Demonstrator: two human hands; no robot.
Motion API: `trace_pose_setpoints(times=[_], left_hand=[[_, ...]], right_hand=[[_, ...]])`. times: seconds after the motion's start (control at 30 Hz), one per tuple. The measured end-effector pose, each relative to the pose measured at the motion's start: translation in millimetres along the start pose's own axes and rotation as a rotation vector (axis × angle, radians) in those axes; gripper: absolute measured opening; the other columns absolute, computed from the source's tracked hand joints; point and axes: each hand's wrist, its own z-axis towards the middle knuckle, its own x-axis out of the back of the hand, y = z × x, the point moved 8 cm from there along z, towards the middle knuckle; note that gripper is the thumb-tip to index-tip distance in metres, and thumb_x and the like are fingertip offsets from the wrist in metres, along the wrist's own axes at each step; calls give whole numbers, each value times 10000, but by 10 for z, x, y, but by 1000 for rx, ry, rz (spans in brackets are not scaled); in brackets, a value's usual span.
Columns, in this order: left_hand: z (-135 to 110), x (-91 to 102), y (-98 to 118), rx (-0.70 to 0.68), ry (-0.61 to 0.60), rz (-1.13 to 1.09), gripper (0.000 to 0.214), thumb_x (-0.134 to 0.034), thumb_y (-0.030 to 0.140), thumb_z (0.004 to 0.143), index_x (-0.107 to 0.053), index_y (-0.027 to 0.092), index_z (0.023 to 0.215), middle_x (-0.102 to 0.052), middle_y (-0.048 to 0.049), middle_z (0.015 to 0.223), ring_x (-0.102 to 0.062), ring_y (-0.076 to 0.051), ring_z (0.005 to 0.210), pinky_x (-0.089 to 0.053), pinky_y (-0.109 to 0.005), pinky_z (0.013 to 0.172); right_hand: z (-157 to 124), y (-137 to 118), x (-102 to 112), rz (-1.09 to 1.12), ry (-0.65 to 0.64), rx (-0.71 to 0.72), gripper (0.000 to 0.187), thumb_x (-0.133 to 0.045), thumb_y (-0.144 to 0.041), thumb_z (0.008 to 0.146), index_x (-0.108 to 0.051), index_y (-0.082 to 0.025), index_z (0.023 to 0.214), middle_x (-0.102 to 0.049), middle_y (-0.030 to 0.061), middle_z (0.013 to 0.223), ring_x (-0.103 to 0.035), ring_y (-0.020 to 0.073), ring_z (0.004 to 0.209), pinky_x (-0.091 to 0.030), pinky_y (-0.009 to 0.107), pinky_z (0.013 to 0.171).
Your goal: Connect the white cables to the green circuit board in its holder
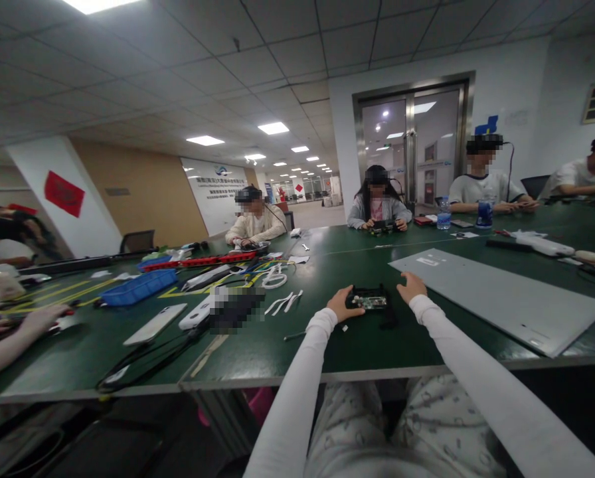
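A small black device with a green circuit board [370, 300] lies on the dark green table [327, 345] in front of me. My left hand [344, 303] touches its left end, fingers curled against it. My right hand [411, 287] rests at its right end, thumb and fingers bent toward the casing. Both arms wear long white sleeves. A tiny white part [344, 328] lies just below my left hand.
A grey flat panel [501, 299] lies to the right. White tweezers [285, 303], a white cable coil [274, 277], a blue tray [138, 288], a phone [155, 324] and a red power strip [202, 261] are on the left. Other people sit around the table; another person's hand [38, 318] is at far left.
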Motion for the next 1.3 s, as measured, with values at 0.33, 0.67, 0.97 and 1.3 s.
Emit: trace_pose_setpoints(times=[0.33,0.67,0.97,1.3], left_hand=[[-171,53,158,-105,0,107,453,-648,409,615,-580,224,1022,-534,-59,1069,-485,-203,1008,-365,-343,909],[-179,134,203,-161,83,52,339,-705,312,573,-630,195,882,-562,-45,945,-525,-174,898,-409,-322,853],[-203,289,376,-165,231,-104,290,-695,226,588,-630,178,866,-480,-48,960,-520,-157,882,-465,-325,810],[-277,716,545,-223,532,-213,301,-654,231,626,-609,175,918,-411,-59,1031,-510,-179,952,-502,-337,806]], right_hand=[[45,531,282,-521,-22,-119,381,-434,-344,718,-569,-121,996,-498,155,1089,-397,296,1062,-194,533,905],[95,489,72,-547,-146,71,317,-345,-223,789,-578,-143,989,-521,147,1077,-432,260,1046,-255,445,884],[82,508,94,-504,-186,131,448,-360,-471,791,-537,-161,1061,-491,138,1126,-411,253,1076,-282,410,873],[-135,170,17,-382,-246,236,468,-430,-501,751,-553,-166,1055,-487,124,1172,-397,251,1108,-284,391,906]])
